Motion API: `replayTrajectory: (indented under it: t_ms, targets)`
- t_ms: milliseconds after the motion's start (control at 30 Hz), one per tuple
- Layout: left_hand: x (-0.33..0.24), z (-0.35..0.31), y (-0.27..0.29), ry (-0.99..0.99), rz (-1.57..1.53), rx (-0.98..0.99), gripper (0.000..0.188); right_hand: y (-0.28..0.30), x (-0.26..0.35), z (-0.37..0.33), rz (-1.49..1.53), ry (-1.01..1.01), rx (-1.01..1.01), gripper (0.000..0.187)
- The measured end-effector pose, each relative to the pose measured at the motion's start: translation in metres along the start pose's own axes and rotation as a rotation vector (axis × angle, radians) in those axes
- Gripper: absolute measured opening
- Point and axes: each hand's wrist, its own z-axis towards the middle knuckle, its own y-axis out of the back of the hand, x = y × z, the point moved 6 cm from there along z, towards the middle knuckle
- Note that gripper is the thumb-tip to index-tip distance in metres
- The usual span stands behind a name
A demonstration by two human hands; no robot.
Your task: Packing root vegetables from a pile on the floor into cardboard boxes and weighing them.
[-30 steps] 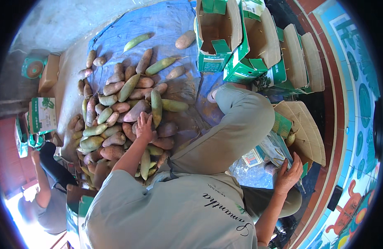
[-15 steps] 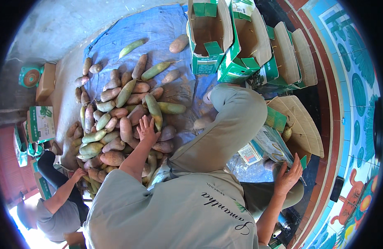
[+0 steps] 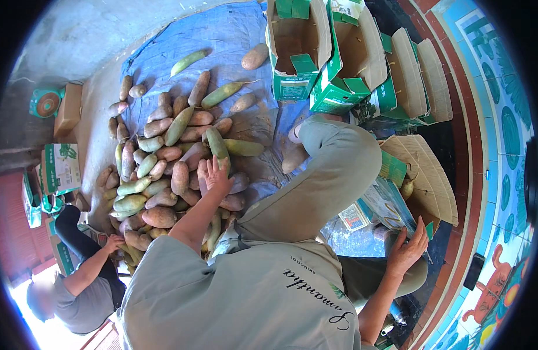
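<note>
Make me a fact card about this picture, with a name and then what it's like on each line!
Left hand: fingers spread over the pile, beside a long green vegetable
Right hand: at the near edge of an open box
Vegetables: many, long and plump, some green, some reddish-brown, piled up
Blue sheet: on the floor, partly under the pile
Box row: four, open, green and white outside
Other person's hand: by the pile's lower left edge

Left hand (image 3: 216, 178) on piled vegetables (image 3: 159, 217), right hand (image 3: 407, 251) near open carton (image 3: 435, 195), blue tarp (image 3: 237, 32)
</note>
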Motion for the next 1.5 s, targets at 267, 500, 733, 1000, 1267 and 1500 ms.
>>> replayTrajectory:
  t_ms: [267, 500, 733, 1000, 1267, 1500]
  targets:
    - [-0.009, -0.002, -0.002, 0.036, -0.008, 0.143, 0.08, -0.002, -0.004, -0.001, -0.027, -0.008, 0.02, 0.043]
    - [-0.012, -0.004, 0.002, 0.038, -0.008, 0.145, 0.083, -0.004, -0.003, 0.0, -0.028, -0.007, 0.015, 0.043]
    - [-0.014, -0.004, 0.0, 0.047, -0.004, 0.179, 0.085, -0.003, -0.004, 0.0, -0.028, 0.0, 0.016, 0.043]
    - [-0.015, -0.005, 0.002, 0.044, -0.01, 0.197, 0.086, 0.001, -0.002, 0.003, -0.04, -0.007, 0.02, 0.041]
    - [-0.027, 0.004, 0.002, 0.078, -0.063, 0.095, 0.081, -0.005, -0.008, 0.0, -0.039, -0.004, 0.009, 0.042]
    - [-0.096, 0.01, 0.001, -0.287, -0.065, -0.007, 0.077, -0.001, -0.02, 0.001, -0.061, -0.021, -0.025, 0.041]
